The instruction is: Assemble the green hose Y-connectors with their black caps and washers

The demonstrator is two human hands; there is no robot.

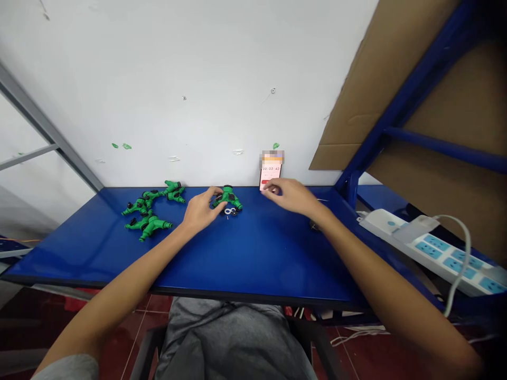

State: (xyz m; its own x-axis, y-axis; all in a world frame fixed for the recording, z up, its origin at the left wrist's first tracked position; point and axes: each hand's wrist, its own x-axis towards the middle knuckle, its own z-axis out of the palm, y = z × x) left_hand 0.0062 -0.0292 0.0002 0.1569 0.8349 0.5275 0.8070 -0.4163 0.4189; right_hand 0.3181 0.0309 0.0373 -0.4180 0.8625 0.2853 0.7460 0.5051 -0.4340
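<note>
1. Left hand (pixel 200 210): fingers clamped on fitting (pixel 228 196), near the far edge of the tabletop (pixel 253 253); judged a steadying step.
2. Right hand (pixel 293 197): curled beside phone (pixel 271 171); cannot tell whether fingers meet.
3. Rings (pixel 230 211) lie just nearside of fitting; picking them calls for a fine pinch.

The light is bright and even on the white wall (pixel 222 63), though its source is out of view. Pale, hazy sheen lies across the blue tabletop (pixel 245 258), with soft darker patches toward the right. The floor (pixel 130 327) is dimmer, and the far right edge sinks into near-black. The phone (pixel 270 177) glows pinkish — its top hidden by a pixelated patch. Wide-angle stretching pulls at the power strip (pixel 431 253) and both forearms near the edges. The green fittings (pixel 152 226) look slightly soft — small details blur together.
</note>
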